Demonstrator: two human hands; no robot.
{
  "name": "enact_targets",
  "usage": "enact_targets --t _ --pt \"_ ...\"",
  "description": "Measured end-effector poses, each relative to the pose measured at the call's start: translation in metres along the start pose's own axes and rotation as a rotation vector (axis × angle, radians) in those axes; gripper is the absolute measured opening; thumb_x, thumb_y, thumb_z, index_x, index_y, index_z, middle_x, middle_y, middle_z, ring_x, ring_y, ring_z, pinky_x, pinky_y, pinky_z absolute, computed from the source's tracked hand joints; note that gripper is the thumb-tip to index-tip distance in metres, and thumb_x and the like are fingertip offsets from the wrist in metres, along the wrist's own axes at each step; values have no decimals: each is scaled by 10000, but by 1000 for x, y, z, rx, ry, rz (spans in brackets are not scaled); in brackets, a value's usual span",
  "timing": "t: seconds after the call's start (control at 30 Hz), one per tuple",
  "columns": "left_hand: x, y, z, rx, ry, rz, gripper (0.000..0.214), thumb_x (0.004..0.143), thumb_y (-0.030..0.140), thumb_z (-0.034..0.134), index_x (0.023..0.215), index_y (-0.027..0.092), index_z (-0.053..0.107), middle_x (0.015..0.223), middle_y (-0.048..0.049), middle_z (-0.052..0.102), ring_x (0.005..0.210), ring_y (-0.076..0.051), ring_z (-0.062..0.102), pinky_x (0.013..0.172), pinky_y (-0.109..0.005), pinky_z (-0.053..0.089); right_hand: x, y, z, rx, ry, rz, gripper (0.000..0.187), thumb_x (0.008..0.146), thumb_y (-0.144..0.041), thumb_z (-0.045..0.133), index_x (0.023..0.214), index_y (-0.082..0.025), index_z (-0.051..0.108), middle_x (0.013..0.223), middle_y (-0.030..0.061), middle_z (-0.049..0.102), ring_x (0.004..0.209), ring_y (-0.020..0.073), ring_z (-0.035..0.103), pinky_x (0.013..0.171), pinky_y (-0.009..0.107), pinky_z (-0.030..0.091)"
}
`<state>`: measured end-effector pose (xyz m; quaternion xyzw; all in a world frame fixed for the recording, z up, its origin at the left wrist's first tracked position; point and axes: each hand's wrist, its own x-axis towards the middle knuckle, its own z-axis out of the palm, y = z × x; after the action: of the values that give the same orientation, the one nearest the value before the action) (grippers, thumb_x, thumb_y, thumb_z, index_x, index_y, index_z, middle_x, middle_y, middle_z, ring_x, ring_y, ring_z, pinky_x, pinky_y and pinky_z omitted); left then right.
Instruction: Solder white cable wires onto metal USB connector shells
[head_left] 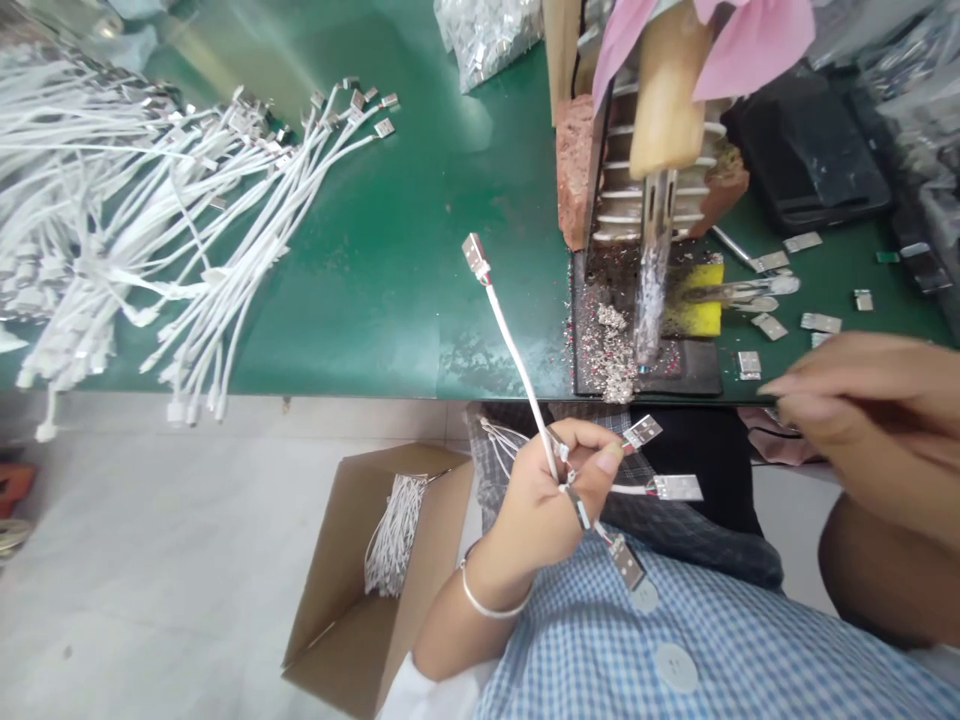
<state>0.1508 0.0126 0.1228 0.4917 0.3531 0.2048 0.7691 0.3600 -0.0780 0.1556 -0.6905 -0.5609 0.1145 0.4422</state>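
My left hand (559, 490) is closed round several white USB cables (517, 345). Their metal USB plugs (679, 487) fan out in different directions, with coloured wires showing behind some of them. One cable stands up from the fist toward the bench. My right hand (877, 420) is at the bench's front edge, slightly blurred. Its thumb and index finger point left, a little apart, and nothing shows between them. Close to those fingertips lies a loose USB connector (748, 365). A soldering iron (656, 240) with a wooden handle points down over a dark block (694, 370) strewn with solder bits.
On the green bench (375, 280), a large heap of white cables (112, 210) spreads at the left. Red bricks (576, 165) flank the iron, beside a yellow sponge (705, 300). A dark phone (814, 150) lies behind. Below stands a cardboard box (330, 560) holding cables.
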Motion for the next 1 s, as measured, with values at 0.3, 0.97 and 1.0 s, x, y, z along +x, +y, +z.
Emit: enact_targets --t 0.3,0.97,1.0 --pt "14 9 4 28 3 79 212 896 373 660 824 177 626 504 60 457 391 -62 366 377 -211 261 7 -5 33 4 -81 -241 128 880 -94 570 864 -219 548 708 -4 595 619 104 574 573 244 482" --pt "27 19 5 101 -34 247 139 937 276 605 840 177 597 503 77 450 407 -47 368 379 -168 256 18 -2 41 62 5 -351 162 808 -58 617 855 -208 574 967 28 609 895 142 625 786 307 543" --pt "27 19 5 100 -33 249 136 939 274 603 843 177 598 504 76 452 407 -47 369 379 -168 257 18 -3 41 62 6 -355 158 811 -63 617 850 -210 574 963 28 608 890 145 625 780 309 544"
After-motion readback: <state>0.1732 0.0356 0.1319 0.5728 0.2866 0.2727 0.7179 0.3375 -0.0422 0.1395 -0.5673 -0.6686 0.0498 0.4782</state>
